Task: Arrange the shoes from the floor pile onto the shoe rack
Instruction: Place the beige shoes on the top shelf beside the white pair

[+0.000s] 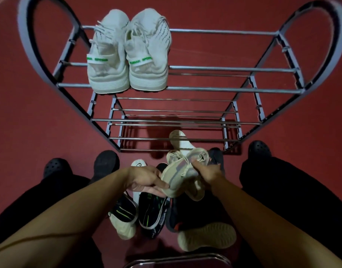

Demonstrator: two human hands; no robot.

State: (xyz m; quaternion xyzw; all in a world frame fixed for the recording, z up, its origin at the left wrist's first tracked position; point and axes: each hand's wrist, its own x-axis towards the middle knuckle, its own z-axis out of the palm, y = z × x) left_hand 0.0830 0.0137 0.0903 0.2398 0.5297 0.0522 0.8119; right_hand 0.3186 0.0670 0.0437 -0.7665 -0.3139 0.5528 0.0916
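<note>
A grey metal shoe rack (224,89) stands in front of me on the red floor. A pair of white sneakers (127,53) with green heel tabs sits at the left of its top tier, heels toward me. Below, between my knees, lies the floor pile (152,213) of black and cream shoes. I hold a pair of cream knit sneakers over the pile. My left hand (146,179) grips the left one (176,176) at its side. My right hand (208,171) grips the other cream sneaker (197,157).
The lower tiers (174,120) of the rack hold no shoes. A white shoe (178,140) lies partly under the bottom tier. My feet in black clogs (55,167) (260,149) flank the pile. A chrome curved bar (177,258) shows at the bottom edge.
</note>
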